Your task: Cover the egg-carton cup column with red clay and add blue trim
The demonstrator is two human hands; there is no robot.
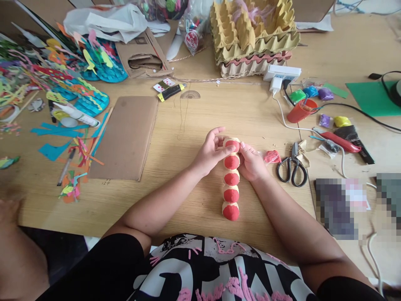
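Note:
A strip of egg-carton cups (pixel 231 195) runs lengthwise toward me, each cup capped with smooth red clay. At its far end my left hand (pixel 213 149) holds it from the left, the thumb lying on the farthest red cap and some fingers bent behind. My right hand (pixel 251 160) grips the same end from the right, thumb and fingertips pressed at the side of the farthest cup. Just beyond that hand lies a packet of red clay (pixel 272 156), with black-handled scissors (pixel 292 168) to its right.
Stacked egg trays (pixel 253 46) stand at the back, near a white power strip (pixel 283 73). An orange cup (pixel 301 110) and clay packets are at right. Cardboard (pixel 125 138) and paper scraps (pixel 53 148) lie left. Another person's arm (pixel 19 251) shows at lower left.

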